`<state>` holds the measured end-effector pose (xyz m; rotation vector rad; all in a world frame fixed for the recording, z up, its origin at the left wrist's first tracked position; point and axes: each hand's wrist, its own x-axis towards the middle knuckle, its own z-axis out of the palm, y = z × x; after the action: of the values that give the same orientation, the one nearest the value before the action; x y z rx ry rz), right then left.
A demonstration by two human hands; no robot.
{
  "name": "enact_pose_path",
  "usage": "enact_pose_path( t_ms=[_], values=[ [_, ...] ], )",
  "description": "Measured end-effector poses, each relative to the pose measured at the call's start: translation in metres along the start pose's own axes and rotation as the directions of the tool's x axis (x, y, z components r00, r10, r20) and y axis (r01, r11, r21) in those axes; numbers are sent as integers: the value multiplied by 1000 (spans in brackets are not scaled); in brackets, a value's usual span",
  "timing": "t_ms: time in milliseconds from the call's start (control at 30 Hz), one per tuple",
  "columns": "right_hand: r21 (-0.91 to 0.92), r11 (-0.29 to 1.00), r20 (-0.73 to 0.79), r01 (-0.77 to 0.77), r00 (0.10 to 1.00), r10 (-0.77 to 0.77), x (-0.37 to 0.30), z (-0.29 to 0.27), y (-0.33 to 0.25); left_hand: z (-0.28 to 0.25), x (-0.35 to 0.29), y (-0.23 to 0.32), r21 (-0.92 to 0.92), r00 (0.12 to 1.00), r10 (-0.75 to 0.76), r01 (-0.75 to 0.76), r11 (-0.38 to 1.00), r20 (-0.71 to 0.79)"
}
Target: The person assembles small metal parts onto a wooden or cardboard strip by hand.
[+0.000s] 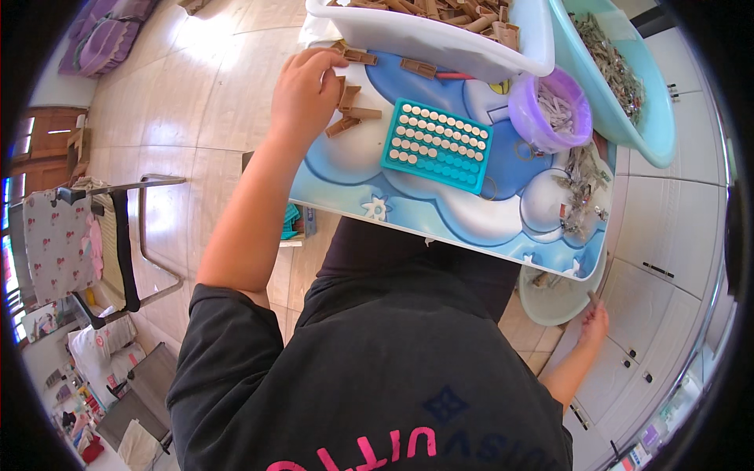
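Note:
My left hand [306, 90] is at the table's far left, its fingers bent and closed at the edge of a brown plastic piece [343, 93]; the fingertips are partly hidden. Several similar brown pieces [361, 114] lie loose beside it. Low at the right, off the table's edge, my right hand [594, 326] pinches a small brown piece [594, 298] next to a pale green basin [550, 308]. A teal tray [448, 171] in the middle of the table bears rows of small round white pieces [424, 125]; its nearer right holes show no white.
A white tub [440, 35] of brown pieces stands at the back. Right of it are a purple bucket [542, 129] with pale strips and a light-blue basin [656, 141] of scraps. Clear plastic-like bits [580, 188] lie on the blue patterned table [338, 188]. A chair [129, 243] stands left.

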<state>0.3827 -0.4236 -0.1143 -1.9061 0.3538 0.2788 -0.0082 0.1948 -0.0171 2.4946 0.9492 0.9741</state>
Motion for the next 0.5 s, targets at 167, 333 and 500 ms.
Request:
enact_pose_path(
  t_ms=[167, 333, 500],
  values=[
    [-162, 983, 28, -89, 995, 94, -12, 52, 17, 24, 19, -6, 236, 988, 156, -155, 959, 12],
    [-208, 977, -1, 49, 999, -50, -12, 66, -2, 26, 28, -14, 428, 968, 5, -116, 896, 253],
    [-36, 820, -53, 571, 818, -572, -70, 125, -83, 2, 25, 6, 286, 999, -7, -8, 958, 53]
  ],
)
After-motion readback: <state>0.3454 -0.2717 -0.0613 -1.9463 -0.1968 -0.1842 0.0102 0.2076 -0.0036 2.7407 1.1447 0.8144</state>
